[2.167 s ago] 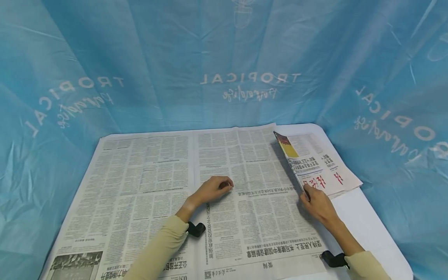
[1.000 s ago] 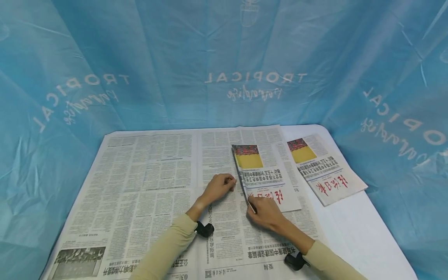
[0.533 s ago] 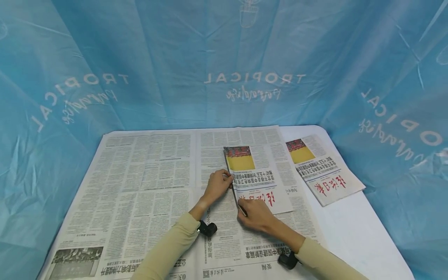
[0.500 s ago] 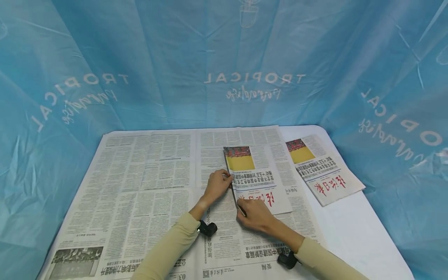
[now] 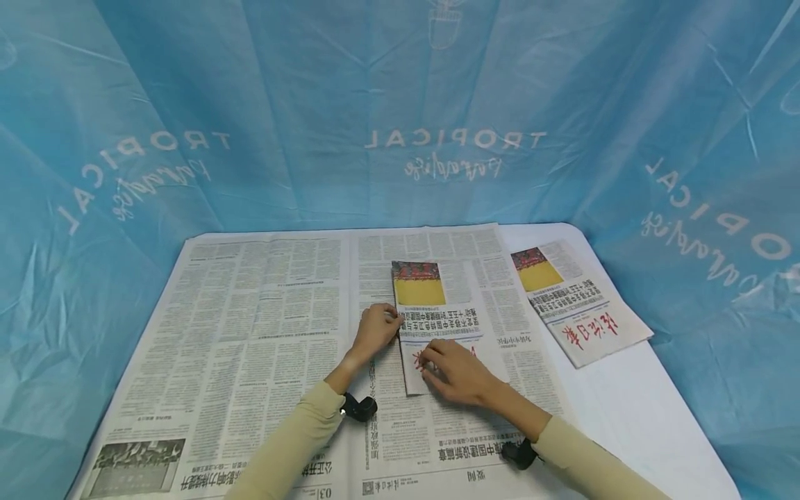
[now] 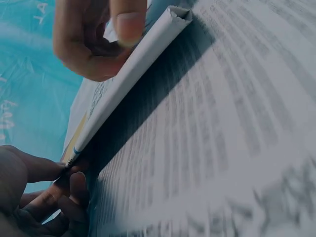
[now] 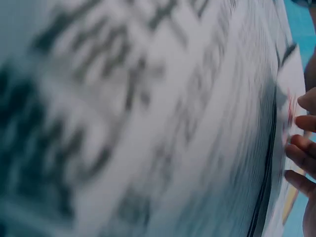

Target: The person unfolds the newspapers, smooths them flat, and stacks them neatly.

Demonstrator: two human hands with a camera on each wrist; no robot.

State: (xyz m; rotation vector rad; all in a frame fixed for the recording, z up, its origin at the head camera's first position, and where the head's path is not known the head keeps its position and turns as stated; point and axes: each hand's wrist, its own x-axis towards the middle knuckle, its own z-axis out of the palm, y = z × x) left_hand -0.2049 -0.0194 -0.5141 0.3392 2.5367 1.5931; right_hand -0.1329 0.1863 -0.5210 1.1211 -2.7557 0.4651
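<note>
A folded newspaper [image 5: 425, 292] with a red and yellow picture lies over spread newspaper sheets [image 5: 281, 292], right of the middle. My left hand [image 5: 375, 330] is at its left folded edge. In the left wrist view, that hand's thumb [image 6: 42, 168] and fingers pinch the far end of the thick fold [image 6: 126, 81], which casts a shadow on the sheet. My right hand [image 5: 459, 371] hovers or rests lightly over the near part of the newspaper, fingers loosely bent, gripping nothing. It covers part of the red heading. Contact is unclear in the right wrist view.
A second folded newspaper [image 5: 581, 312], similar in look, lies at the right, turned at an angle. The white table [image 5: 631, 403] shows along the right side. A blue curtain [image 5: 400, 187] hangs behind and at both sides.
My right hand brought the folded newspaper leftward from the right side to my left hand, then let go of its near corner. My left hand now holds its left edge.
</note>
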